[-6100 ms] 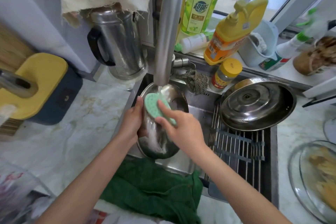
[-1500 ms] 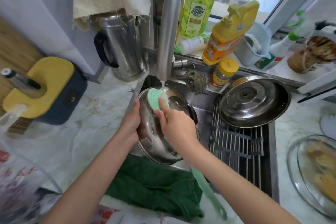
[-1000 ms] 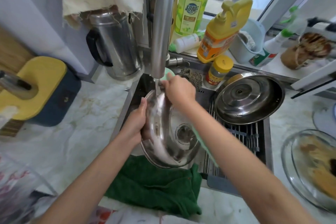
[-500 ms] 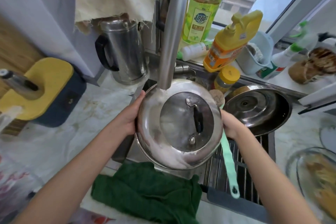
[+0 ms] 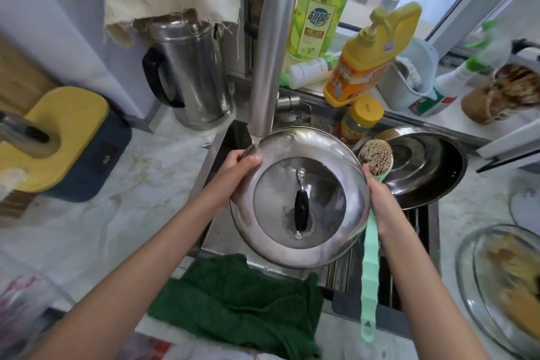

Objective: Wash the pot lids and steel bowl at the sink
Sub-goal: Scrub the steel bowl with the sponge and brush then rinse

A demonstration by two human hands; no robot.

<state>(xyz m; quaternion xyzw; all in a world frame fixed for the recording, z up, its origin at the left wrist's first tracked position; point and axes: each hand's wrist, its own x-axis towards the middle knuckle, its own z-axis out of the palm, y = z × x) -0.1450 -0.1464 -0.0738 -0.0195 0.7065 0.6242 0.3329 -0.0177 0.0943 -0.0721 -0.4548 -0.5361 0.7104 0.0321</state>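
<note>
Head view only. Left hand (image 5: pixel 242 172) grips the upper-left rim of the round steel pot lid with black bar handle (image 5: pixel 330 199), thumb on top and fingers curled under the edge. The lid is held over the steel sink (image 5: pixel 222 231), handle side facing up, slightly tilted. Its upper-left rim sits right under the tip of the tall steel faucet (image 5: pixel 271 47).

Right hand (image 5: pixel 377 196) is at the lid's right edge, fingers wrapped round the mint-green long-handled dish brush (image 5: pixel 369 266). The brush's brownish scrub head sticks up past the thumb, and its handle hangs down toward the front of the sink. Whether this hand also bears the lid I cannot tell.

Second round steel piece with stepped rings inside (image 5: pixel 423 166) lies right of the held lid, at the sink's back right; lid or bowl, cannot tell.

A dark green cloth (image 5: pixel 242 301) is draped over the sink's front edge. On the marble counter (image 5: pixel 117 228) to the left stand a steel jug with black handle (image 5: pixel 193 76) and a yellow-topped navy box (image 5: pixel 67 137). Behind the sink are a yellow pump bottle (image 5: pixel 368 58), a green detergent bottle (image 5: pixel 318 9) and a small yellow-capped jar (image 5: pixel 361 120). An oval glass dish (image 5: pixel 496 286) sits far right.
</note>
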